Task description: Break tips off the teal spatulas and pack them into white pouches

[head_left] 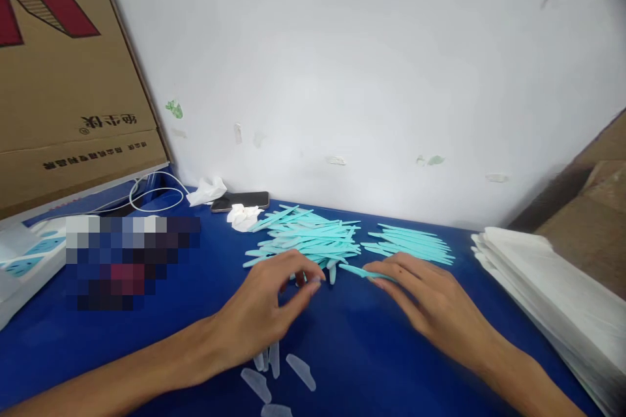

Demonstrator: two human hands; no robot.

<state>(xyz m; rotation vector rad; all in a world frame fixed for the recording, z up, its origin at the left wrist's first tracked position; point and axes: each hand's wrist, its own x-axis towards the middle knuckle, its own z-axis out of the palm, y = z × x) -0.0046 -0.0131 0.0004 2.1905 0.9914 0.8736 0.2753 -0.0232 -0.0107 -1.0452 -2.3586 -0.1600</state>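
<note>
My right hand (425,300) is closed on a thin turquoise stick (356,270), whose narrow end points left over the blue table (362,365). In front of the loose pile of turquoise sticks (313,236) is my left hand (274,300), thumb and fingertips pressed together; whatever they may hold is too small to make out. A neater row of similar sticks (415,244) lies just beyond my right hand. Several translucent, blade-shaped pieces (300,371) are scattered on the table below my left hand, some partly hidden by it.
A phone (247,200) and crumpled tissues (208,191) lie by the white wall. At left are a power strip (29,267), a white cable (156,190) and a large cardboard box (73,91). Stacked white bags (552,293) occupy the right edge.
</note>
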